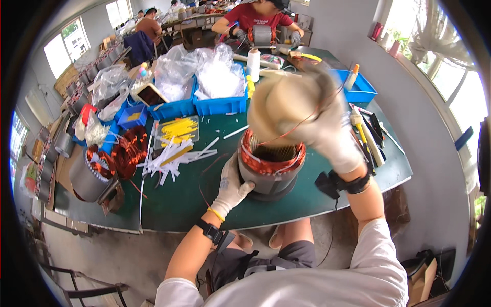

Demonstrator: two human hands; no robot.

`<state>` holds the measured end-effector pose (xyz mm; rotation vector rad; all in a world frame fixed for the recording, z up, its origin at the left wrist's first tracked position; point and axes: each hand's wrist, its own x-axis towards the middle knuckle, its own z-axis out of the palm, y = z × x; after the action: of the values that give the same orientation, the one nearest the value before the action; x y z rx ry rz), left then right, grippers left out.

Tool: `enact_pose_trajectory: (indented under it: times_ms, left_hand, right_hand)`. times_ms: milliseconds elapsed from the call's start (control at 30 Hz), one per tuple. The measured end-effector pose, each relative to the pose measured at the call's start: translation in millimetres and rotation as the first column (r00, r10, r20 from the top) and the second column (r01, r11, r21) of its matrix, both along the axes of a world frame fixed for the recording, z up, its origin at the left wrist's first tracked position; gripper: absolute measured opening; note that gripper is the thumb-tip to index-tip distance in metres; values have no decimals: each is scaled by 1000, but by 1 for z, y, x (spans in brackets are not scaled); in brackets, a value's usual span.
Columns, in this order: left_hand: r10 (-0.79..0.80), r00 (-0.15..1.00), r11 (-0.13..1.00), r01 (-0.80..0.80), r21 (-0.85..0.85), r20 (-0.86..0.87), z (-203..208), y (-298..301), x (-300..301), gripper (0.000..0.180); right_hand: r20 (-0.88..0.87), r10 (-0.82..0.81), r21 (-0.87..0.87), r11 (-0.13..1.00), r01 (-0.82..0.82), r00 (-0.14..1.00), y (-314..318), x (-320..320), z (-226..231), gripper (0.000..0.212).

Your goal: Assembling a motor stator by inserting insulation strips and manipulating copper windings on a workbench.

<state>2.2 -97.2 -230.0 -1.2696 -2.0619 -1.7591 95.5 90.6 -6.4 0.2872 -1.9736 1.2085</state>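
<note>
Upright on the green table in front of me stands a grey motor stator [273, 181], with red-orange copper windings [255, 162] bound in white cord round its top. My left hand [231, 187], in a white glove, grips the stator's left side, its thumb on the front. Above the stator, my gloved right hand [337, 143] holds up a thick, pale tan round block [281, 105]. Motion smears both this block and my right fingers, so its exact kind is unclear. A thin reddish wire crosses in front of the block.
White and yellow strips [174, 158] lie left of the stator. Beyond are blue bins [220, 105] with plastic bags. Another stator [87, 179] and loose copper coils [130, 151] sit at left. Hand tools [364, 135] lie at right. Across the table, a person [261, 18] handles another stator.
</note>
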Motion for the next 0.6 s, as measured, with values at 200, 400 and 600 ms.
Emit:
enact_pose_trajectory:
  times_ms: [200,400,600]
  left_hand:
    - [-22,999,998,25,-52,44,-4,-2,1,127]
    - [14,999,995,-10,-97,41,-12,-5,4,131]
    - [-19,995,997,27,-75,98,6,-3,9,127]
  right_hand:
    - [-219,-142,-301,951,71,965,15,22,67,71]
    - [-82,-377,-489,822,292,922,125,8,54,68]
    - [251,-865,314,497,809,434,198,-56,-11,96]
